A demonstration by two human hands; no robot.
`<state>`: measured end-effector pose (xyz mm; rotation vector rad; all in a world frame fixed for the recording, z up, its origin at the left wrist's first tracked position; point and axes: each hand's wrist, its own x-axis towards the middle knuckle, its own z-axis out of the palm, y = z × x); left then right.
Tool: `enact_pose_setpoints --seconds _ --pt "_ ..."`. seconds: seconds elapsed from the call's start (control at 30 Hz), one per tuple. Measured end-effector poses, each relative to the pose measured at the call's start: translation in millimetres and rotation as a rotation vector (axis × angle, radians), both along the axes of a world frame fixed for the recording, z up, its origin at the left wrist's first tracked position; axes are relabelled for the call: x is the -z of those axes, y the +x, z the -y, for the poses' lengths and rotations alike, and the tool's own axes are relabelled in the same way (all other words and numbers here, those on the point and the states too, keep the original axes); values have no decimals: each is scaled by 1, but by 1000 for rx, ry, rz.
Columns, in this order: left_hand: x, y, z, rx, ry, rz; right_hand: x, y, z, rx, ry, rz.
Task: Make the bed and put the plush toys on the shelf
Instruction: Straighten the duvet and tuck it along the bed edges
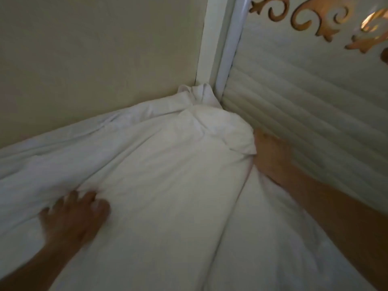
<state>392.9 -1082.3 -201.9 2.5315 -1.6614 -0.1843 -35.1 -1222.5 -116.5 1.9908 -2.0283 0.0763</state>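
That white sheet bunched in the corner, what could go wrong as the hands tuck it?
The bunched corner of the white sheet may stay lumpy. The right hand, wedged against the padded headboard, could drag fabric back out. The left hand might push new wrinkles across.

Duvet (168, 175): plain white, no print. Wall (94, 49): plain cream; corner post (222, 49): glossy white. Headboard (304, 101): off-white with ribbed horizontal padding, topped by gold scrollwork (304, 17) in curling leaf shapes.
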Motion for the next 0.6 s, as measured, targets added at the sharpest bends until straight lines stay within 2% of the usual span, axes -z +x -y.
enact_pose_setpoints --seconds 0.03,0.07,0.1,0.13,0.17,0.2,0.23,0.27,0.33,0.4,0.47,0.57,0.6 --pt "-23 -28 21 -11 -69 -40 -10 -5 -2 -31 -77 -87" --pt "-43 -60 44 108 -186 -31 -14 -16 -4 -61 -139 -124" --pt "-58 -96 63 310 -278 13 -15 -24 -4 -71 -197 -133" --pt "-59 -124 80 522 -281 58 -6 -30 -1 -67 -269 -140" --pt "-50 -144 92 666 -168 67 9 -33 1 -51 -299 -118" --pt "-31 -153 101 691 -17 68 31 -33 3 -39 -288 -70" --pt "-6 -153 109 632 112 83 59 -35 3 -18 -265 -30" --pt "20 -150 116 545 113 53 90 -38 0 31 -233 8" --pt "59 -139 127 506 -59 92 145 -48 0 110 -272 66" --pt "80 -134 143 529 -194 130 166 -55 8 122 -242 202" --pt "82 -133 153 542 -244 85 158 -56 18 126 -189 271" --pt "71 -132 151 520 -284 -51 104 -62 1 208 -15 552" --pt "67 -129 151 502 -268 -120 87 -69 -19 236 32 590"
